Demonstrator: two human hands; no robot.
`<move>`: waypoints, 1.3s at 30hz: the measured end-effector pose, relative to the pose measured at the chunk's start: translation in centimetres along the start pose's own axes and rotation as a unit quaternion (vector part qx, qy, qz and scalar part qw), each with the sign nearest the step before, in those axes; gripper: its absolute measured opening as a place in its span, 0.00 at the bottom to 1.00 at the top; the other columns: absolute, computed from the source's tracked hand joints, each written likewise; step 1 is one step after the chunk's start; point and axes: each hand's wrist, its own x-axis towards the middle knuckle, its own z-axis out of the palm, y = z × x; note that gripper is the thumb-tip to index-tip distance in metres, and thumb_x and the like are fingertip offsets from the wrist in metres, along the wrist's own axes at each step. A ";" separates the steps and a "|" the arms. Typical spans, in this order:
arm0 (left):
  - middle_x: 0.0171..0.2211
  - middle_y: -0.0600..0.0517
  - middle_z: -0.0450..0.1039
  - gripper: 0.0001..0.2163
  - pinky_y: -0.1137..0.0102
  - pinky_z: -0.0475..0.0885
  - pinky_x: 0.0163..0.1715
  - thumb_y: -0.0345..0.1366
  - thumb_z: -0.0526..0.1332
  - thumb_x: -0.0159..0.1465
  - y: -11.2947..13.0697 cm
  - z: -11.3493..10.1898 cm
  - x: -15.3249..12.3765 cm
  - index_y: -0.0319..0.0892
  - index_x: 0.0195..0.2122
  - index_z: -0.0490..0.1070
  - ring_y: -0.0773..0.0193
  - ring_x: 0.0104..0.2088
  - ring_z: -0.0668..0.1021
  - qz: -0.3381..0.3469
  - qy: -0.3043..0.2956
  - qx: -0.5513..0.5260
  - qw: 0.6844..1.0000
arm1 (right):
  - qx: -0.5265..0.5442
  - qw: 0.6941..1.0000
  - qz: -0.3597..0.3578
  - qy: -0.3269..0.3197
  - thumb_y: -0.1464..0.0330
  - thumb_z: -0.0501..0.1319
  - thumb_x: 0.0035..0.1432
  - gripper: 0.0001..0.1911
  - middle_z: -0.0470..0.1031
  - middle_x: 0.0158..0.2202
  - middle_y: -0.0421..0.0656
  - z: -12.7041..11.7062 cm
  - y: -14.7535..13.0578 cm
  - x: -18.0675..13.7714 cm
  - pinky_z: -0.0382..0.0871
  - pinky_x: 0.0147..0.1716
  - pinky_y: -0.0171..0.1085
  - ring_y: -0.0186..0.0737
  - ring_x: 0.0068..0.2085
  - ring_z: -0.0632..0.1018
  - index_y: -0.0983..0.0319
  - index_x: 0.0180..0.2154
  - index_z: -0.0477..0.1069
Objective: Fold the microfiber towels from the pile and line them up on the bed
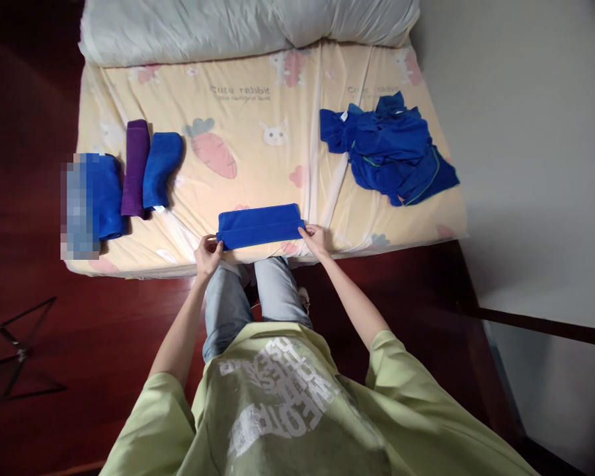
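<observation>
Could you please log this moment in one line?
left hand: pinching left end; right hand: pinching right end; item: folded rectangular blue cloth; surface: pale yellow rabbit-print sheet

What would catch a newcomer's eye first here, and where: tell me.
First, the folded blue cloth near the front edge of the rabbit-print sheet, its ends held by the left hand and right hand. Then the crumpled blue fabric on the sheet's right side, and the purple cloth on its left.

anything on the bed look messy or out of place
Yes, the blue heap on the right side of the bed: it lies crumpled and bunched up, unlike the folded blue cloth near the front edge.
</observation>
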 end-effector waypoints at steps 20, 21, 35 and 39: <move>0.72 0.35 0.56 0.30 0.46 0.54 0.73 0.28 0.50 0.69 1.3 1.0 -0.3 0.32 0.73 0.57 0.48 0.74 0.56 0.303 -0.149 0.287 0.897 | -0.363 0.870 -0.266 -0.203 0.74 0.54 0.66 0.34 0.59 0.73 0.52 -1.3 -3.7 -1.6 0.55 0.73 0.54 0.50 0.74 0.59 0.67 0.72 0.58; 0.72 0.34 0.55 0.30 0.47 0.54 0.74 0.27 0.49 0.68 1.3 1.3 -0.2 0.30 0.73 0.57 0.48 0.75 0.55 0.299 -0.149 0.297 0.894 | -0.369 0.869 -0.262 -0.200 0.76 0.53 0.65 0.35 0.59 0.73 0.52 -0.9 -3.5 -1.5 0.54 0.73 0.54 0.49 0.75 0.59 0.67 0.72 0.58; 0.71 0.38 0.59 0.31 0.48 0.56 0.73 0.24 0.46 0.68 -0.1 -0.8 -3.3 0.36 0.73 0.58 0.51 0.74 0.58 0.316 -0.194 0.290 0.882 | -0.333 0.875 -0.274 -0.220 0.81 0.50 0.65 0.32 0.68 0.68 0.51 -3.2 -2.7 -4.9 0.62 0.69 0.54 0.49 0.70 0.68 0.64 0.67 0.67; 0.70 0.42 0.64 0.32 0.47 0.59 0.72 0.24 0.49 0.63 -0.5 -1.1 -3.0 0.42 0.70 0.63 0.53 0.72 0.64 0.288 -0.191 0.226 0.911 | -0.281 0.905 -0.236 -0.216 0.80 0.51 0.63 0.32 0.71 0.67 0.49 -3.4 -2.7 -5.1 0.63 0.68 0.55 0.48 0.69 0.69 0.60 0.66 0.69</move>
